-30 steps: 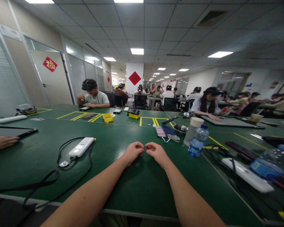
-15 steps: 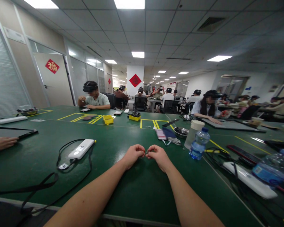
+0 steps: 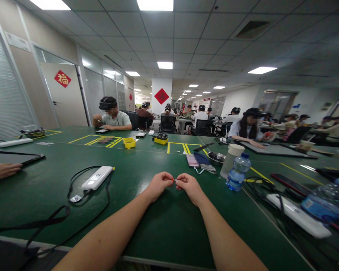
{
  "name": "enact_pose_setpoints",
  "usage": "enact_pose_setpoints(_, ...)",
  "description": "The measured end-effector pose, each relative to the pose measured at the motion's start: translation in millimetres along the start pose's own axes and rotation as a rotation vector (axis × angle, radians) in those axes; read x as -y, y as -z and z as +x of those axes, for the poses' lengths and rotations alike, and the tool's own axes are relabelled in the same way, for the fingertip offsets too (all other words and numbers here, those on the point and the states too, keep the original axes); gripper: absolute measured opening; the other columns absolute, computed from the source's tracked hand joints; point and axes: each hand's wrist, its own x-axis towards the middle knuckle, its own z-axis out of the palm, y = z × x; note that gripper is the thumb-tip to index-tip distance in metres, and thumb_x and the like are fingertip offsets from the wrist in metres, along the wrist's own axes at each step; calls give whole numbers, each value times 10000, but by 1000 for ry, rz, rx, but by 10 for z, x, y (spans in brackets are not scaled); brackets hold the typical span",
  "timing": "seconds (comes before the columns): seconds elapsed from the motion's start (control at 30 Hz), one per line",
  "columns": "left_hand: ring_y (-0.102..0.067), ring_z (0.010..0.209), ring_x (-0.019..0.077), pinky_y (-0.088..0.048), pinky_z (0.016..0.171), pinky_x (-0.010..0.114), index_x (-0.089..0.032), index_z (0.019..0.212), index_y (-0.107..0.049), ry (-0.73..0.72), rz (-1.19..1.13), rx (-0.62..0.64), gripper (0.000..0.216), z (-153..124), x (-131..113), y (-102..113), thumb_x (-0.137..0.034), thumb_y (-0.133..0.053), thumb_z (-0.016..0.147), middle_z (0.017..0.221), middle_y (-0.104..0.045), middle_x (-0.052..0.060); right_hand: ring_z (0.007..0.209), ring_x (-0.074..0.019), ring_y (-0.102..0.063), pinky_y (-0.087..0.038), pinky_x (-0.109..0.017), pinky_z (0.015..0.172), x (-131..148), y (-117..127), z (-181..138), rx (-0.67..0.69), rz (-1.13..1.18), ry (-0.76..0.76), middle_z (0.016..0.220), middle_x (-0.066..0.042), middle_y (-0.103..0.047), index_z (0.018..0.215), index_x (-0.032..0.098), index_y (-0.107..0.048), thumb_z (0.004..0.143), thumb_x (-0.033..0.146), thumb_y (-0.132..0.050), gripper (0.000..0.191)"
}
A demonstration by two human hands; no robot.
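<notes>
Just above the green table, my left hand and my right hand meet fingertip to fingertip in the middle of the view. Both are closed in a pinch. A tiny orange-red piece shows at the left fingertips. Beside it, at the right fingertips, is a small dark or metallic bit, too small to name. The fingers hide most of both pieces, and I cannot tell whether they are joined.
To the left lies a white power bank with a black cable. A water bottle and a pale tumbler stand to the right, near a metal bowl. Farther off is a yellow bin. Another person's hand rests at far left.
My two hands have come slightly closer, so the small pieces at the fingertips now meet or nearly meet. The gap between them has closed.
</notes>
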Motion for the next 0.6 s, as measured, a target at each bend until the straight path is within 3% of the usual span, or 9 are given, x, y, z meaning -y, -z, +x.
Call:
enact_pose_setpoints(0.2, -590, 697, 132, -440, 679, 239, -139, 791, -605, -66, 49, -41, 158, 12, 24, 22, -209, -646, 655, 769, -647, 36, 564, -128, -569, -428, -252, 546, 11, 2, -11, -4, -4, -3, 658, -16, -619, 793, 155, -576, 635, 364, -687, 285)
enact_pose_setpoints(0.4, -577, 650, 125, -436, 623, 226, -143, 782, -612, -66, 110, 12, 162, 7, -13, -5, -238, -658, 658, 738, -644, 30, 567, -129, -572, -429, -255, 553, 13, 2, -16, 12, -15, -14, 670, -22, -628, 806, 150, -592, 627, 365, -688, 296)
enact_pose_setpoints(0.6, -547, 637, 123, -421, 613, 224, -158, 766, -629, -188, 337, -10, 103, 4, -12, 12, -230, -624, 691, 704, -621, 19, 551, -119, -554, -420, -254, 554, -6, 12, -4, 8, -25, -3, 671, -10, -624, 789, 160, -608, 628, 343, -684, 256)
